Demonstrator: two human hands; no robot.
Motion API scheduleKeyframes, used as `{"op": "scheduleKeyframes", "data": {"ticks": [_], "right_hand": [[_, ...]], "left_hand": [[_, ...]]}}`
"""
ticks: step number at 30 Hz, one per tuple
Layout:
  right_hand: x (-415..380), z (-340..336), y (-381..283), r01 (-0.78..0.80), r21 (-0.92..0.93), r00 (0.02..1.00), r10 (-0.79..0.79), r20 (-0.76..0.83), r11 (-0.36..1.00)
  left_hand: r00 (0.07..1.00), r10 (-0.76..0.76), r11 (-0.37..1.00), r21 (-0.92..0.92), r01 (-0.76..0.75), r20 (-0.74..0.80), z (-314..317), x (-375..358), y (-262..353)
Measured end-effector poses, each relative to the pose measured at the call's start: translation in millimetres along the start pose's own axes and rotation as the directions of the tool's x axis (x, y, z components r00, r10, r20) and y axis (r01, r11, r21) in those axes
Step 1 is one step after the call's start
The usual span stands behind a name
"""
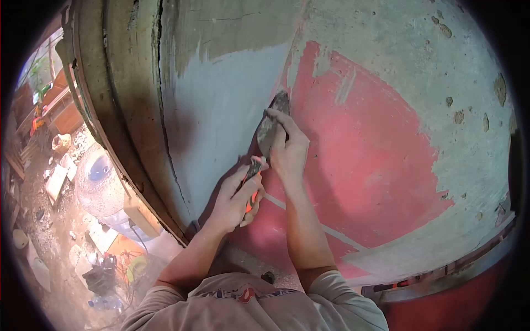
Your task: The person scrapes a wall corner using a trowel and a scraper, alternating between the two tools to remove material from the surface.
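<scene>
Head camera: two bare hands hold a trowel point(267, 131) before a wall point(353, 149) painted part white, part red. The left hand point(238, 197) wraps its fingers around the orange-and-black handle. The right hand point(289, 144) has its fingers closed on the dirty grey blade, which points up near the white-red seam.

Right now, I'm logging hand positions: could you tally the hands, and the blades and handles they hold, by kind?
Hands: 2 (left hand, right hand)
Held blades: 1 (dark blade)
Held handles: 1 (orange-and-black handle)
Total: 4
Whether blade and handle join, I can't tell.
</scene>
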State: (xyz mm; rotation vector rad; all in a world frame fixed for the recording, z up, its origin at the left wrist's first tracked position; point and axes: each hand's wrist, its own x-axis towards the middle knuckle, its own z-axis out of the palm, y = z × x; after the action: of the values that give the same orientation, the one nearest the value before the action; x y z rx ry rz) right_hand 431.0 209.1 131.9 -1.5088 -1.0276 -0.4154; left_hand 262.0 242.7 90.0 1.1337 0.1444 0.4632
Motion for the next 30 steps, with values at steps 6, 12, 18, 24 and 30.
{"op": "scheduleKeyframes", "data": {"ticks": [6,12,18,24,30], "right_hand": [[0.2,-0.9,-3.0,0.047,0.036,0.999,-0.047,-0.019,0.998],[28.4,-6.4,-17.6,0.069,-0.035,0.997,-0.068,0.035,0.997],[9.1,-11.1,-13.0,-0.111,-0.052,0.987,0.116,0.108,0.992],[31.8,-16.5,-32.3,-0.009,-0.082,0.995,0.017,0.094,0.997],[41.9,-13.0,-25.4,0.111,-0.092,0.994,-0.109,0.031,0.990]], "left_hand": [[1.000,0.010,0.999,-0.037,-0.009,0.016,-2.9,-1.5,3.5],[1.000,0.019,0.998,-0.056,-0.018,0.006,9.3,9.9,16.7],[0.999,-0.029,0.997,-0.064,0.032,0.036,6.3,-0.3,7.1],[1.000,0.003,0.987,-0.159,0.001,0.025,19.1,7.3,23.4],[0.999,0.024,0.993,-0.120,-0.019,0.034,18.5,13.3,27.6]]}}
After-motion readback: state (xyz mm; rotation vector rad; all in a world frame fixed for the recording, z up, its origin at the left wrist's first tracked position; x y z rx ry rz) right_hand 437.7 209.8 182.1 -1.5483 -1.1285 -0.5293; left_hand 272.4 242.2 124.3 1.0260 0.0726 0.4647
